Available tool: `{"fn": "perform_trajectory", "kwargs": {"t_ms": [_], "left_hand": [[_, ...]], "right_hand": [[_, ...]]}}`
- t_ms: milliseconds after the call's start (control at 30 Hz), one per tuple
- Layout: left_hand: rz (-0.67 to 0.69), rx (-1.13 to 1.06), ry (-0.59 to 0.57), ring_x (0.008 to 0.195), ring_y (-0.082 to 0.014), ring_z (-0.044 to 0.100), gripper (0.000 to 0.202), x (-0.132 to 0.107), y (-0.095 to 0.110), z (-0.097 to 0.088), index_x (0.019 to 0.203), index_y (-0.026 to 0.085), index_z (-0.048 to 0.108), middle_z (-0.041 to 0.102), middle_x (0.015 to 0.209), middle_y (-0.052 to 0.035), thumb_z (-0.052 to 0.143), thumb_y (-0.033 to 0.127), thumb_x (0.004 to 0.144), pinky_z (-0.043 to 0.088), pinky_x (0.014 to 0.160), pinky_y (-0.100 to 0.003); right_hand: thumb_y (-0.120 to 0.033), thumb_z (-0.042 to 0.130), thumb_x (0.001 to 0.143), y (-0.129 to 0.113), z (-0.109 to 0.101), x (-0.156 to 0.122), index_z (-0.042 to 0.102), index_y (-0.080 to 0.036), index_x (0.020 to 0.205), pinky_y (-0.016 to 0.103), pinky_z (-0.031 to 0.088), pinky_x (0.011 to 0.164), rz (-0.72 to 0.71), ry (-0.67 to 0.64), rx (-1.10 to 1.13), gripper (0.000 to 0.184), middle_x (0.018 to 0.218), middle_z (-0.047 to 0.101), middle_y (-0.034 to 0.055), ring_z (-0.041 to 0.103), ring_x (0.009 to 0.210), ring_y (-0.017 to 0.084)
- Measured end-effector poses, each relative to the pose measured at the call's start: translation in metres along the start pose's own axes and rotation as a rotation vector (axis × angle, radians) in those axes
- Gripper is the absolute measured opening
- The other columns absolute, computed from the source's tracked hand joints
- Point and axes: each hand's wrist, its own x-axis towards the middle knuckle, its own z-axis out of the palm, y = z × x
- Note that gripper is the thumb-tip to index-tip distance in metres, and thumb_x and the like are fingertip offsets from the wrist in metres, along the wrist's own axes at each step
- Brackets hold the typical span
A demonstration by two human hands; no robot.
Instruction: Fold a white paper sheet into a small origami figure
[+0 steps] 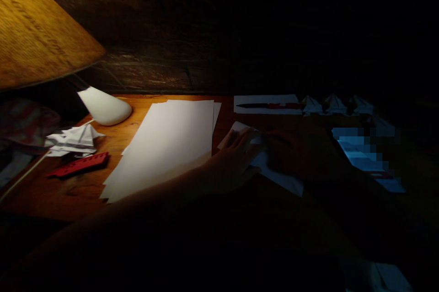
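One folded sheet of white paper (276, 175) lies right of centre on the wooden desk (51, 196) — light, thin, best taken by its edges; the left hand (233, 159) spreads over it, the right hand (295, 150) too shadowed to tell

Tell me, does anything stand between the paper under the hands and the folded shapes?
Nothing visible, though that desk strip is dark: the paper under the left hand and right hand lies before the folded shapes.

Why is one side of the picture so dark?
In the head view, the lamp lights only the left of the desk, so the papers glow, while the right hand sinks into shadow; a blue patch looks blocky.
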Motion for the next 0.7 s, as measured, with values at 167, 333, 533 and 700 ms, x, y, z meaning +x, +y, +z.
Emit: {"fn": "perform_trajectory", "kwargs": {"t_ms": [167,333,533,700], "left_hand": [[0.007,-0.014,0.005,0.156,-0.0381,0.024,0.055,-0.0003,-0.0008,0.0000,0.149,0.024,0.041,0.034,0.162,-0.0184,0.061,0.028,0.098,0.020,0.125,-0.069],[0.006,-0.004,-0.010,0.156,-0.0381,0.025,0.055,-0.0001,-0.0013,-0.0012,0.150,0.022,0.042,0.032,0.163,-0.0195,0.061,0.030,0.099,0.020,0.126,-0.067],[0.034,0.017,0.018,0.155,-0.0350,0.029,0.053,-0.0003,-0.0015,-0.0004,0.149,0.021,0.043,0.036,0.160,-0.0190,0.059,0.030,0.099,0.023,0.126,-0.063],[0.026,0.015,0.005,0.153,-0.0342,0.033,0.051,-0.0001,0.0002,-0.0021,0.147,0.021,0.044,0.038,0.159,-0.0183,0.059,0.030,0.099,0.022,0.126,-0.064]], "right_hand": [[-0.047,0.083,0.076,0.0004,0.0009,-0.0003,0.055,-0.032,0.139,0.056,0.054,0.096,-0.010,0.005,0.010,0.071,0.131,0.062,0.0104,0.063,0.115,0.035],[-0.047,0.082,0.078,0.0017,0.0006,-0.0013,0.053,-0.031,0.141,0.056,0.052,0.098,-0.012,0.006,-0.007,0.072,0.134,0.061,0.0112,0.062,0.118,0.035],[-0.046,0.084,0.076,0.0052,0.0032,-0.0013,0.052,-0.033,0.142,0.057,0.052,0.100,-0.036,0.002,0.005,0.074,0.134,0.060,0.0100,0.061,0.119,0.036],[-0.045,0.083,0.076,-0.0025,-0.0024,0.0005,0.055,-0.030,0.139,0.056,0.054,0.097,-0.010,-0.018,-0.017,0.071,0.129,0.062,0.0113,0.063,0.115,0.036]]}}
